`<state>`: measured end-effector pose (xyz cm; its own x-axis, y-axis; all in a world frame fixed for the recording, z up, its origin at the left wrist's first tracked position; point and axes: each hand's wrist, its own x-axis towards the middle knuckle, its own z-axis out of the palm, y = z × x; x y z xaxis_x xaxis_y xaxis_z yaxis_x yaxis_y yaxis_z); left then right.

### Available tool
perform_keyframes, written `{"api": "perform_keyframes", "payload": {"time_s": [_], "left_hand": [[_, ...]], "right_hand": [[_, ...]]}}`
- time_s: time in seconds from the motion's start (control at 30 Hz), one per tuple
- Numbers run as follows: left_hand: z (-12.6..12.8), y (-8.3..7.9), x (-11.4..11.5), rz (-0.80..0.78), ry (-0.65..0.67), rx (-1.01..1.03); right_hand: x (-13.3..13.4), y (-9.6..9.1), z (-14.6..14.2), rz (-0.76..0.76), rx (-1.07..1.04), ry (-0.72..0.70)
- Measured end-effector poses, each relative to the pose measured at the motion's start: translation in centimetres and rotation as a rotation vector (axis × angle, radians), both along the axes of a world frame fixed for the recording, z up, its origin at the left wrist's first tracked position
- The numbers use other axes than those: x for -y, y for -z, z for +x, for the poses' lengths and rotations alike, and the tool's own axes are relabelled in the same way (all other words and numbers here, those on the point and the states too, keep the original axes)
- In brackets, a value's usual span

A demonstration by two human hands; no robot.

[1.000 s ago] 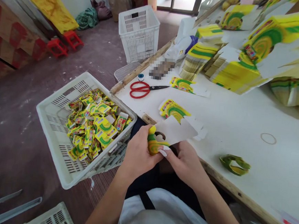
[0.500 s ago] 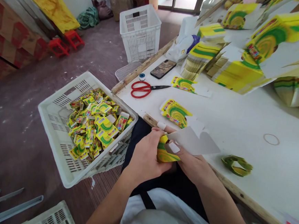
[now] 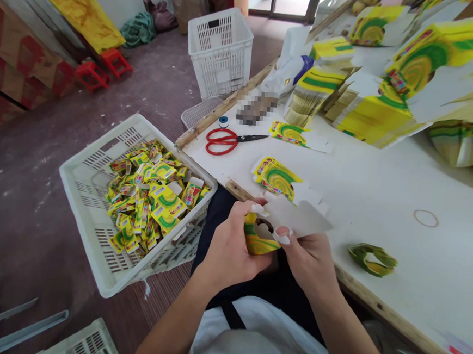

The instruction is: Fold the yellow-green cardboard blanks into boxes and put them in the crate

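My left hand [image 3: 231, 247] and my right hand [image 3: 309, 259] both grip one flat yellow-and-green printed card carton [image 3: 275, 226] over my lap, at the table's near edge. Its white inner side faces up and a cut-out hole shows between my thumbs. My left fingers wrap the printed end; my right thumb presses the white flap. Another flat carton [image 3: 276, 176] lies on the white table [image 3: 382, 199] just beyond my hands.
A white crate [image 3: 90, 209] at my left holds several folded yellow cartons. Red scissors [image 3: 225, 140], a thread spool [image 3: 223, 121], a rubber band [image 3: 425, 218] and a green strap loop [image 3: 372, 259] lie on the table. Stacks of flat cartons [image 3: 372, 111] fill the far side.
The carton in my hands has been turned and refolded; its white flap swung out to the right, then came back in. My hands stayed over my lap.
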<state>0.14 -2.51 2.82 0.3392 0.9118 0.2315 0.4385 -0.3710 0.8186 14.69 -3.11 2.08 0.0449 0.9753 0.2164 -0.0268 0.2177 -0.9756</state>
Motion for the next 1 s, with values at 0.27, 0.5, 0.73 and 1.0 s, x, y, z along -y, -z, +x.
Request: {"api": "perform_keyframes", "payload": {"time_s": [0.27, 0.5, 0.73, 1.0], "left_hand": [[-0.4, 0.8, -0.1, -0.007, -0.036, 0.046], [-0.4, 0.5, -0.4, -0.138, -0.062, 0.076], [-0.3, 0.0, -0.3, -0.168, -0.124, 0.154], [-1.3, -0.4, -1.3, 0.034, -0.012, -0.050]], "right_hand": [[-0.3, -0.6, 0.8, 0.328, 0.339, -0.143], [-0.4, -0.5, 0.4, 0.308, 0.424, -0.144], [-0.5, -0.4, 0.7, 0.333, 0.417, -0.162], [-0.5, -0.1, 0.5, 0.311, 0.523, -0.195]]}}
